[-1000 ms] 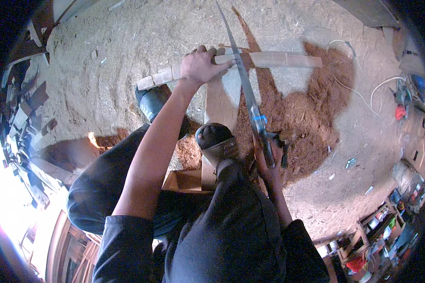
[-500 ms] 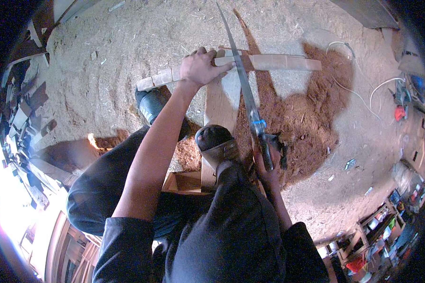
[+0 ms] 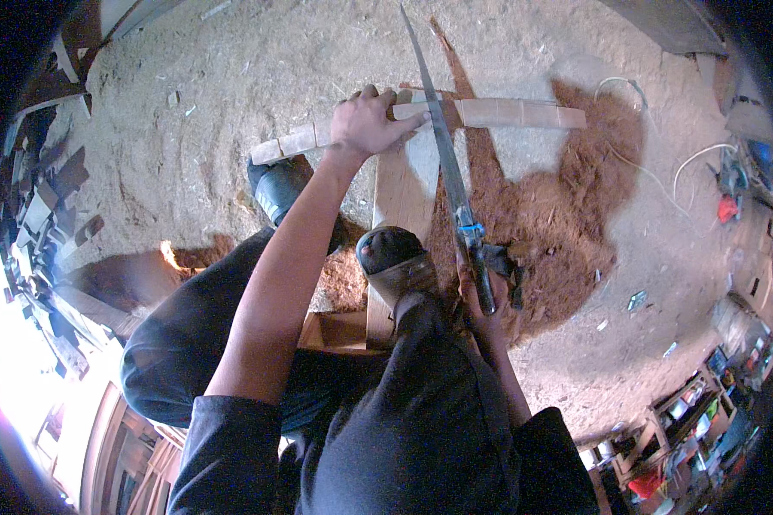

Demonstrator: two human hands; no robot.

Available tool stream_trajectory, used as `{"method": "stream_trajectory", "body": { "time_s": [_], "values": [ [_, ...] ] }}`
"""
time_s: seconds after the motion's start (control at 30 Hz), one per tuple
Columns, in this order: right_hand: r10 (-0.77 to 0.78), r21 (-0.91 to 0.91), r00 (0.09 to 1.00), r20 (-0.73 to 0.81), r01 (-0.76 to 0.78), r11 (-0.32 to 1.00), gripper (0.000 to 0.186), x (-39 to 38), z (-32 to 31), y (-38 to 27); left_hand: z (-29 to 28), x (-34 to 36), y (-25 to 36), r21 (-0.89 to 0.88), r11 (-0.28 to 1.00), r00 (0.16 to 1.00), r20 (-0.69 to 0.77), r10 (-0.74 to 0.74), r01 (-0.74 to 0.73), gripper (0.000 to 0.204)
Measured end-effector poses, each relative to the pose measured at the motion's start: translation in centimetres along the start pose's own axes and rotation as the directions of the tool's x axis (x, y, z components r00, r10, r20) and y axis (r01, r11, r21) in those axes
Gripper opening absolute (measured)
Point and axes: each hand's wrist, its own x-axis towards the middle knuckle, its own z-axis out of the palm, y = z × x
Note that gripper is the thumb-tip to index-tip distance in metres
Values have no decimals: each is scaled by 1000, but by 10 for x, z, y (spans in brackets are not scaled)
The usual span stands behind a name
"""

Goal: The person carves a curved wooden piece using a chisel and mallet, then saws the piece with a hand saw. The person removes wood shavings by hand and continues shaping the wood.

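My left hand [image 3: 369, 124] grips a long, narrow pale wooden strip [image 3: 520, 112] that has crosswise marks along it and lies across a wooden plank [image 3: 399, 193]. A long saw [image 3: 448, 159] crosses the strip just right of my left thumb, its tip toward the top of the view and a blue piece near its handle end. My right hand [image 3: 481, 300] is closed on that handle, partly hidden by it. My left shoe [image 3: 275, 189] is under the strip's left part, and my right shoe [image 3: 391, 257] rests on the plank.
Sawdust [image 3: 575, 215] is heaped right of the plank on the dirt floor [image 3: 189, 129]. A pale cable [image 3: 687, 172] loops at the right. Scrap wood [image 3: 43, 197] piles at the left, and cluttered crates [image 3: 678, 412] stand at the lower right. A small flame [image 3: 170, 256] shows at the left.
The saw and my right hand have moved slightly back toward my body, with small shifts of angle. My left hand stays on the strip in nearly the same place.
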Motion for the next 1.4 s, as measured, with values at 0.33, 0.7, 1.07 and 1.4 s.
{"method": "stream_trajectory", "body": {
  "time_s": [0.33, 0.7, 1.07, 1.4],
  "values": [
    [-427, -430, 901, -82, 354, 830, 21, 22, 19, 22, -1, -2, 5, -26, 999, 999, -11, -30, 30, 78],
    [-30, 20, 999, 22, 30, 999, 21, 40, 21, -61, 2, -5, 3, -4, 1000, 998, -49, -27, 27, 77],
    [197, 66, 966, -170, -188, 980, 23, 43, 31, -47, 7, -1, -3, 24, 1000, 998, -70, 8, -7, 77],
    [-209, -22, 976, -60, 208, 978, 18, 7, 12, -8, 3, -2, 1, 45, 999, 999, -33, -28, 30, 78]
  ]
}}
